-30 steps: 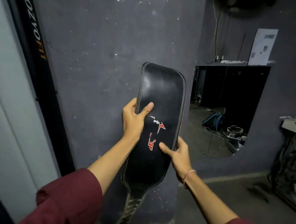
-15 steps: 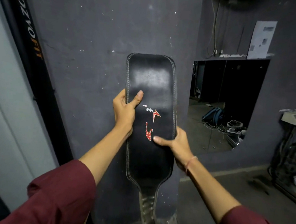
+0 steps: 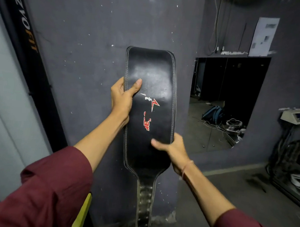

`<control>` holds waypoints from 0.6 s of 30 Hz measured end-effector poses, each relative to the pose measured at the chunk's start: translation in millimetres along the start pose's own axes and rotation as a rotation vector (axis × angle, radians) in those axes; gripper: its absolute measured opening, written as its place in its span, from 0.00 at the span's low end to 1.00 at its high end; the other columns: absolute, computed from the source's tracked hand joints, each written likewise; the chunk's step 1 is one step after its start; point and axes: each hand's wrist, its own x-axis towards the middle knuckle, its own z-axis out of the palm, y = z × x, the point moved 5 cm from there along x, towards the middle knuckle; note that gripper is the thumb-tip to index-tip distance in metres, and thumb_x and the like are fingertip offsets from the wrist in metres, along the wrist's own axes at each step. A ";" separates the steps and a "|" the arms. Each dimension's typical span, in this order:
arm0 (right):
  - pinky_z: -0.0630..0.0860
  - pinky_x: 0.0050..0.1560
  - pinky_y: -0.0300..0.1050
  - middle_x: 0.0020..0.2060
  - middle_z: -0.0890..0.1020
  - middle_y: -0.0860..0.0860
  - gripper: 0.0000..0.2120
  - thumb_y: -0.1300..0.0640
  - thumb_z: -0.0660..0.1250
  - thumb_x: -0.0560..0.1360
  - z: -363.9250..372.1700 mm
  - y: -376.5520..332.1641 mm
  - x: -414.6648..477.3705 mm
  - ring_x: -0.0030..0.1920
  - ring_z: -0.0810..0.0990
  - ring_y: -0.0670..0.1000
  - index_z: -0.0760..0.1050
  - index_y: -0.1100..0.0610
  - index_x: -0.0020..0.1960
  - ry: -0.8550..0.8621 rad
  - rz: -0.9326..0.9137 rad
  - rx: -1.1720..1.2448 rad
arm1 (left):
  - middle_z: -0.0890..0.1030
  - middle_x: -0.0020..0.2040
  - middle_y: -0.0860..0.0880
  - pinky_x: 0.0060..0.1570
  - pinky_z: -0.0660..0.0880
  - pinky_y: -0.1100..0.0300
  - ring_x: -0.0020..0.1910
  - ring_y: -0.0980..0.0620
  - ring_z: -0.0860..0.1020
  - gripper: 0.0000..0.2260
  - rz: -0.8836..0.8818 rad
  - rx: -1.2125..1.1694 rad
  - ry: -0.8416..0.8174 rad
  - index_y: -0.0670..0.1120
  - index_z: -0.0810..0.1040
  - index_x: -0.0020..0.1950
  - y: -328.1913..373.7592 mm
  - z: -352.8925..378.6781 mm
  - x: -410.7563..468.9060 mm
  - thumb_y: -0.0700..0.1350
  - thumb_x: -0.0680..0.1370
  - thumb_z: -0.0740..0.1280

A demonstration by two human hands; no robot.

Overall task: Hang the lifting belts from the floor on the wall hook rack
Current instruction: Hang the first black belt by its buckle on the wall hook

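Black leather, white-stitched and printed with a red logo, fills the middle of the view: the lifting belt (image 3: 152,74) is off the floor and held upright in front of the dark grey wall (image 3: 74,50), its wide back panel toward 12 o'clock and its narrow punched strap (image 3: 144,201) trailing toward 6 o'clock. The left grip (image 3: 122,99) clasps the panel's edge at 9 o'clock, thumb laid across the face and fingers hidden behind. The right grip (image 3: 174,149) pinches the opposite edge lower down, at about 4 o'clock, thumb on the front. No hook rack shows in this view, so hanging is not yet done, and whether the belt touches the wall cannot be told. The main risk, as I judge it, is the holding itself: both grips are edge pinches on smooth, stiff leather, and once one lets go to find a hook, the panel could twist or slide out and drop to the floor (image 3: 248,188). The buckle end is hidden, so it is unclear what part could catch a hook; draped over one by the broad panel alone, the belt may well slip off. The loose strap could also swing and snag low down at 6 o'clock.
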 end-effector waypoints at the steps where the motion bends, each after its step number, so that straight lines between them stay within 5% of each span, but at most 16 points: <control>1: 0.82 0.52 0.47 0.49 0.87 0.55 0.21 0.73 0.77 0.65 2.6 -18.4 7.7 0.49 0.86 0.53 0.80 0.62 0.56 0.012 -0.036 0.045 | 0.84 0.52 0.40 0.62 0.75 0.36 0.54 0.42 0.83 0.09 -0.002 -0.007 -0.014 0.40 0.81 0.52 1.9 0.8 2.2 0.42 0.75 0.74; 6: 0.83 0.51 0.50 0.51 0.87 0.55 0.29 0.76 0.76 0.61 9.4 -66.8 27.0 0.52 0.86 0.55 0.79 0.59 0.59 0.021 -0.156 0.066 | 0.83 0.60 0.46 0.66 0.74 0.43 0.61 0.47 0.81 0.18 0.030 0.136 -0.074 0.45 0.77 0.63 8.0 7.7 10.3 0.50 0.75 0.74; 12: 0.82 0.45 0.45 0.47 0.88 0.54 0.27 0.78 0.75 0.60 11.6 -85.6 36.7 0.48 0.87 0.52 0.80 0.59 0.56 0.061 -0.235 0.050 | 0.81 0.60 0.50 0.65 0.75 0.50 0.59 0.55 0.80 0.24 0.028 0.330 -0.062 0.45 0.72 0.62 -11.3 4.5 -10.9 0.52 0.72 0.77; 16: 0.83 0.45 0.48 0.46 0.87 0.56 0.25 0.78 0.74 0.60 9.1 -101.0 50.9 0.46 0.86 0.54 0.79 0.64 0.55 0.095 -0.251 0.080 | 0.79 0.67 0.51 0.70 0.71 0.46 0.68 0.52 0.76 0.37 -0.067 0.389 -0.026 0.48 0.70 0.70 -57.6 -9.2 -63.3 0.66 0.69 0.74; 18: 0.83 0.46 0.50 0.46 0.87 0.57 0.24 0.78 0.75 0.61 6.0 -98.0 54.0 0.46 0.86 0.55 0.79 0.65 0.55 0.119 -0.232 0.088 | 0.82 0.62 0.55 0.67 0.74 0.51 0.64 0.55 0.79 0.30 -0.050 0.371 -0.057 0.51 0.74 0.66 -70.2 -14.5 -84.5 0.61 0.68 0.77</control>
